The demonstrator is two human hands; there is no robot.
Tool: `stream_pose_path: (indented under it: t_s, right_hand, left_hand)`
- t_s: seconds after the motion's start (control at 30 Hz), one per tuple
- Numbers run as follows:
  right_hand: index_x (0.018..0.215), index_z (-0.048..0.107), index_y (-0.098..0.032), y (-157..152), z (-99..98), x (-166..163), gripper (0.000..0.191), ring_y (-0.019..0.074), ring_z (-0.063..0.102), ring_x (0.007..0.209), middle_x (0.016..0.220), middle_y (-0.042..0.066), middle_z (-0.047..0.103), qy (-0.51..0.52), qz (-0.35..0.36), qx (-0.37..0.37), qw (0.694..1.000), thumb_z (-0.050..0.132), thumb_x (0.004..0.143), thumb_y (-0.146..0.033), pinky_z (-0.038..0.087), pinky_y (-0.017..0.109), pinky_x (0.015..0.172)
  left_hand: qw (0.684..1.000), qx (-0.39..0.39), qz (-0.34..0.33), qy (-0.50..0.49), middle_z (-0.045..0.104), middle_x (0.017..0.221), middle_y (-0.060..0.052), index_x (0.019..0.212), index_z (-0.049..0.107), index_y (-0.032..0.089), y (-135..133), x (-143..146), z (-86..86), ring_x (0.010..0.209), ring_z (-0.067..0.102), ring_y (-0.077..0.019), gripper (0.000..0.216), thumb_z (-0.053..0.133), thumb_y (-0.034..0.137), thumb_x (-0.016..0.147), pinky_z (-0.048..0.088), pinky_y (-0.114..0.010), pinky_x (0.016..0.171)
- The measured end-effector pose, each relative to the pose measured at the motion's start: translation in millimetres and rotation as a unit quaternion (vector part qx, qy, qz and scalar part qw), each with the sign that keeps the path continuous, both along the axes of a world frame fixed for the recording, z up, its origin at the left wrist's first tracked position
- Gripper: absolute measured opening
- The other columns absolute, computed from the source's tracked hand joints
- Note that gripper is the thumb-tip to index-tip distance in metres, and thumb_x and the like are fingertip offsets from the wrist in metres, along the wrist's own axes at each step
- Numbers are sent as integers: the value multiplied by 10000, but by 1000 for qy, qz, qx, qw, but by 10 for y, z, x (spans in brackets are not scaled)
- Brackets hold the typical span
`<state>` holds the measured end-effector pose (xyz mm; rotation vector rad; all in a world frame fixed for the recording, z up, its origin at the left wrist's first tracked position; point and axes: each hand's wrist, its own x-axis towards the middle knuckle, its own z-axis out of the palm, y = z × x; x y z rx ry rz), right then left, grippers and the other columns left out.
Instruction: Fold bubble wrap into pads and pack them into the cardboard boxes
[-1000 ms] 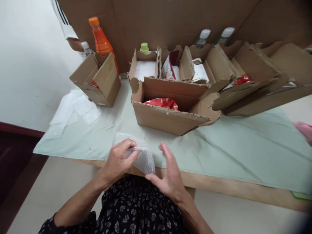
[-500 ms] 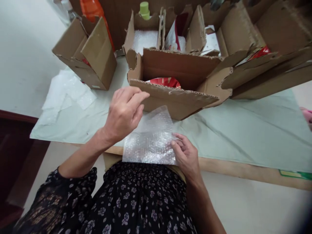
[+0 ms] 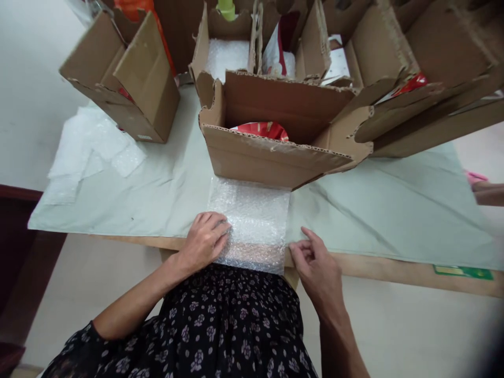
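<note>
A clear bubble wrap sheet or bag (image 3: 255, 226) lies flat at the table's front edge, its near end hanging over the edge against the dark floral clothing. My left hand (image 3: 207, 237) rests on its left side, fingers laid over the wrap and slightly bent. Just off the right edge of the wrap is my right hand (image 3: 317, 268), its index finger stretched out and apart from the thumb, the other fingers curled; nothing shows in it. Directly behind the wrap stands an open cardboard box (image 3: 275, 157) with a red packet (image 3: 263, 129) inside.
Loose bubble wrap pieces (image 3: 84, 139) lie on the left of the green cloth (image 3: 394, 210). A narrow carton (image 3: 137, 89) stands behind them. Further open boxes line the back, one holding bubble wrap (image 3: 228, 55). Another person's arm (image 3: 490, 193) shows at the far right.
My left hand has come down from above the wrap onto its left side. The wrap's folded-up far part now lies flat. My right hand has moved slightly right, off the wrap's edge.
</note>
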<state>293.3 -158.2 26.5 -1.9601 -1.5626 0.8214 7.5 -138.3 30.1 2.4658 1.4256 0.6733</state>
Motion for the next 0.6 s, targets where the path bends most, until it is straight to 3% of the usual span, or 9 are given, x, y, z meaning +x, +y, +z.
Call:
stream_pose_path:
  t_s: [0.07,0.13,0.27,0.33,0.4,0.5,0.6]
  right_hand:
    - [1262,680,-161,47,1,-6,498,212,675,766,952,86,746,-11,-10,56,998,607,909,-504,561,404,779]
    - [1242,685,-168,186,-7,-14,474,222,687,847,1089,123,745,4,-17,97,995,608,915,-503,571,402,782]
    - [1375,591,-186,709,-78,-27,620,281,680,1098,1382,175,655,78,-27,145,986,652,863,-529,577,406,776]
    - [1398,562,-203,988,-115,-51,699,298,657,1148,1407,167,638,117,2,160,980,690,814,-565,575,417,795]
    - [1349,586,-211,1193,-130,-91,679,287,657,1091,1303,145,683,145,32,157,976,693,802,-599,567,406,785]
    - [1250,627,-202,1318,-114,-145,591,258,650,956,1119,117,721,159,40,138,977,643,841,-629,544,377,738]
    - [1184,642,-201,1333,-85,-176,533,243,633,879,1071,101,721,158,35,132,978,601,874,-633,529,371,724]
  left_hand:
    - [1000,3,12,-24,725,1169,-120,1134,691,175,51,-78,33,1100,676,-286,200,606,135,957,593,-493,919]
    - [995,9,69,-74,707,1245,-115,1232,672,203,195,-201,66,1170,663,-284,274,614,181,965,580,-514,994]
    - [956,-10,189,-224,588,1479,-137,1507,486,253,774,-389,32,1352,582,-320,641,679,277,896,530,-550,1092]
    - [940,-48,178,-285,527,1553,-153,1553,417,261,1054,-362,-24,1415,534,-348,773,714,316,841,503,-568,1117]
    - [931,-89,152,-319,561,1520,-159,1545,417,245,1195,-257,-77,1391,557,-343,778,701,319,825,505,-564,1110]
    - [921,-106,150,-344,621,1437,-152,1511,448,218,1109,-73,-131,1298,618,-298,703,655,306,845,552,-509,1058]
    - [912,-94,180,-356,624,1417,-139,1498,464,225,890,11,-143,1279,624,-268,638,624,305,886,577,-455,1028]
